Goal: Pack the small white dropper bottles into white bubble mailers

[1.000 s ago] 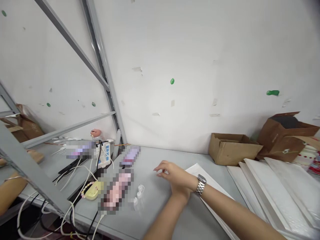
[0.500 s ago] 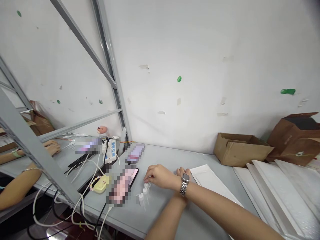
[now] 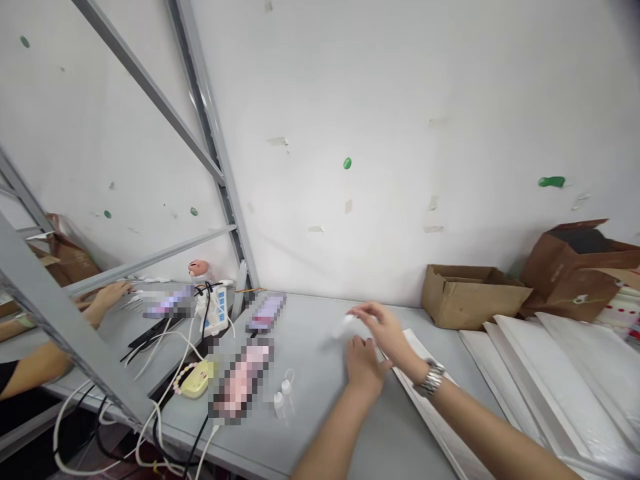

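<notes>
My right hand [image 3: 385, 330], with a metal-banded watch on its wrist, is raised over the grey table. Its thumb and fingers pinch together at a small white piece [image 3: 344, 325], blurred, whose kind I cannot make out. Just below and nearer to me, my left hand [image 3: 365, 365] rests with bent fingers forward and the thumb spread to the right. Nothing shows in it. Beside it lies a flat white padded envelope [image 3: 425, 407], partly behind my right forearm. Farther left stand two small clear items with white caps [image 3: 286, 387], one with a thin loop.
Blurred-out phones [image 3: 243, 383] and a yellow case [image 3: 195, 380] lie left, among cables and a power strip [image 3: 214, 310]. A cardboard box [image 3: 473, 303], a brown bag [image 3: 570, 287] and several white padded envelopes [image 3: 545, 387] occupy the right. A metal shelf post [image 3: 75, 333] separates a co-worker's arms [image 3: 95, 310].
My right hand has moved right, away from the capped items and over my left hand, with the small white piece at its fingertips. My forearms no longer cross. The view has shifted slightly.
</notes>
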`<act>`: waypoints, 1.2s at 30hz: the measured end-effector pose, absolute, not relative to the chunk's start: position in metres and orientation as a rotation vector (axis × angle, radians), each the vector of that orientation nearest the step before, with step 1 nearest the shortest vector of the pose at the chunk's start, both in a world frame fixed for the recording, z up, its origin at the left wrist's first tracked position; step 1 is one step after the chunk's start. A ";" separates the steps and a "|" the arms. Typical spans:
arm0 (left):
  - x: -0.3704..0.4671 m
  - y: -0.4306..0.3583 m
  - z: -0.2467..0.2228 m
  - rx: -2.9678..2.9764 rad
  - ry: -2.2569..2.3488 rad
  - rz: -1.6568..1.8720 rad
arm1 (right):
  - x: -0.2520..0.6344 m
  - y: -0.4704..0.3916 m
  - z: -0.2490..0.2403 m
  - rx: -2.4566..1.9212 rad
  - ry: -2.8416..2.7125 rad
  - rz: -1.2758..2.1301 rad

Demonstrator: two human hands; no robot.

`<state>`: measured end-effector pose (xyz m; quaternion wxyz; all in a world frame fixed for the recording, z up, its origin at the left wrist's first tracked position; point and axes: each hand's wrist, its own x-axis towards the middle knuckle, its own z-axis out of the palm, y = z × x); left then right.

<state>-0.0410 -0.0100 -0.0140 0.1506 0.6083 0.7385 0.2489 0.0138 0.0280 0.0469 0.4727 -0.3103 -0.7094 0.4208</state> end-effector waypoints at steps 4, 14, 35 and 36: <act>-0.037 -0.012 -0.013 1.700 2.215 0.821 | 0.092 0.053 0.017 -1.055 -1.325 1.283; -0.037 -0.004 -0.026 1.628 1.920 1.082 | 0.124 0.012 -0.032 -1.122 -0.811 1.395; -0.046 -0.018 0.014 0.999 0.961 1.120 | 0.153 0.032 0.034 -0.980 -1.760 0.120; -0.046 -0.019 0.016 0.993 0.944 1.115 | 0.154 0.031 0.036 -0.995 -1.763 0.145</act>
